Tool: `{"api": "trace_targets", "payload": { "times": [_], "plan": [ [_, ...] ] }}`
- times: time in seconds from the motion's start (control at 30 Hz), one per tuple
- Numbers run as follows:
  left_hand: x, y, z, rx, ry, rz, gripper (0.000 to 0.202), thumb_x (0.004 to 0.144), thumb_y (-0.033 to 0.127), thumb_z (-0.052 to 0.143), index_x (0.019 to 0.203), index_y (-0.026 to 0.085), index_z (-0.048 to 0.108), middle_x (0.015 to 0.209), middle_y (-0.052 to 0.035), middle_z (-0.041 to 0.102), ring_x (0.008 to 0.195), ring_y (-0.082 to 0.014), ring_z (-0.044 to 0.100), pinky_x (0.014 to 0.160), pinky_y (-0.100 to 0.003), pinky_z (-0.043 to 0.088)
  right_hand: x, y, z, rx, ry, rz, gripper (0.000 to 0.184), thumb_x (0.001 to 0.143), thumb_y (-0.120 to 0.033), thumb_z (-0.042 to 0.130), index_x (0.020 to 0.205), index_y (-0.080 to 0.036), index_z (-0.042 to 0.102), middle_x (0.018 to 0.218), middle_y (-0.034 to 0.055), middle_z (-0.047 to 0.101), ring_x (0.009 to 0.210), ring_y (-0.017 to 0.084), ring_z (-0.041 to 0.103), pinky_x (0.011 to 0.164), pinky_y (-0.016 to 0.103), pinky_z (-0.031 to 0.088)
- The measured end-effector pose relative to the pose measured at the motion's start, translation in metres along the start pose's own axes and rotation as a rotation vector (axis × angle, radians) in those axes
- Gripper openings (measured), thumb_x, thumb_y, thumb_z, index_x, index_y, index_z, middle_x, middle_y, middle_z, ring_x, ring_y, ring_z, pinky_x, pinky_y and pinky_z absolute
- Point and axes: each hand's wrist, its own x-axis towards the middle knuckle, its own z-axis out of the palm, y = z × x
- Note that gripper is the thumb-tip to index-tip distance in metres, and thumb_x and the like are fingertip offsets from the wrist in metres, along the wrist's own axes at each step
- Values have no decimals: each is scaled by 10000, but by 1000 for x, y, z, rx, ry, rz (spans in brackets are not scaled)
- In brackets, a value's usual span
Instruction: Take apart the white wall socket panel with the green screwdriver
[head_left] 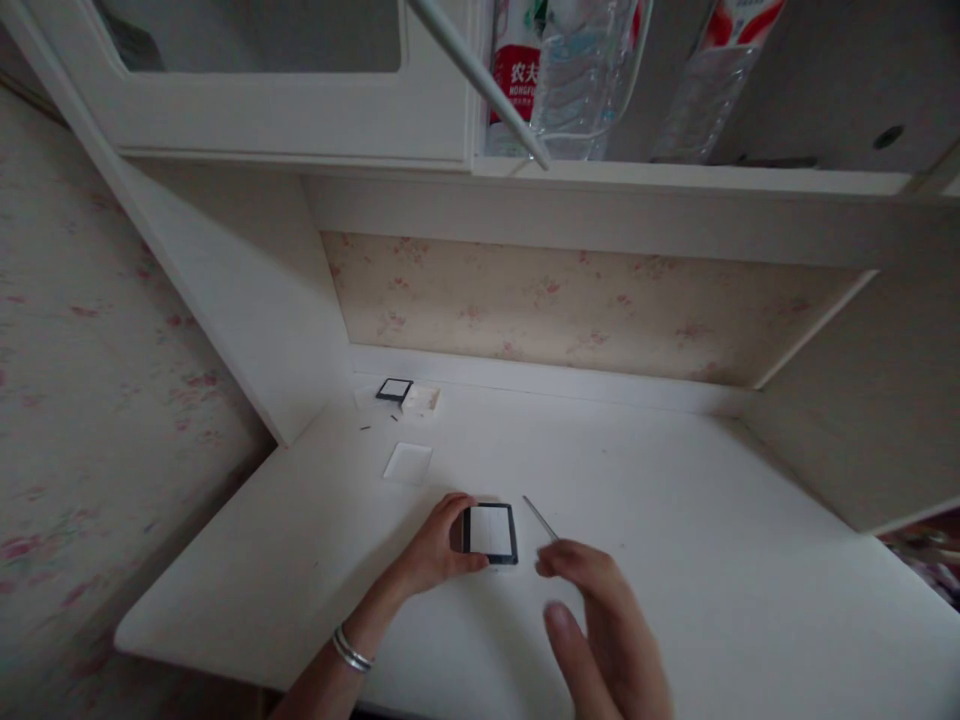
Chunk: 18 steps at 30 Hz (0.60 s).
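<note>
My left hand (435,550) grips a small square piece with a black frame and a white middle (490,530), fingers on its far left corner and thumb at its near edge. The piece lies flat on or just above the white desk. To its right, my right hand (600,610) has a thin metal rod (538,515) sticking out from its curled fingers, the tip pointing up and left. The rod's other end is hidden by the hand. My right thumb stands apart from the fingers. The rod and the square piece do not touch.
On the desk (675,500) lie a clear square plate (408,463), another black-framed square (394,389), a small white box-like part (421,400) and tiny dark bits (365,428). Overhead, a cabinet shelf (675,178) carries plastic bottles (577,80), and a pale rod (487,85) hangs down.
</note>
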Motion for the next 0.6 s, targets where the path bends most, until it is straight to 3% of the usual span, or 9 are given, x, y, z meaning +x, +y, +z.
{"api": "trace_targets", "payload": {
  "times": [0.17,0.3,0.6],
  "plan": [
    [0,0,1,-40,18,-23,704,613,315,839,1252,253,551,1309,-87,522,1227,-300,481,1065,-441,367,40,50,38,-71,-113,128,262,941,-420,436,1075,-235,566,1003,74,631,931,232,617,824,378,529],
    [-1,0,1,-44,10,-37,721,604,280,848,1257,259,542,1319,-84,512,1235,-280,476,1060,-425,382,38,88,54,-193,-99,123,280,912,-385,468,1120,-225,568,1188,96,569,1086,255,569,915,411,496],
    [0,4,-2,-8,-25,-36,721,593,261,843,1252,245,552,1329,-72,521,1237,-275,478,1075,-407,370,39,101,70,-234,-158,122,396,916,-354,447,1268,-193,533,1299,107,531,1235,253,480,1068,413,384]
  ]
}}
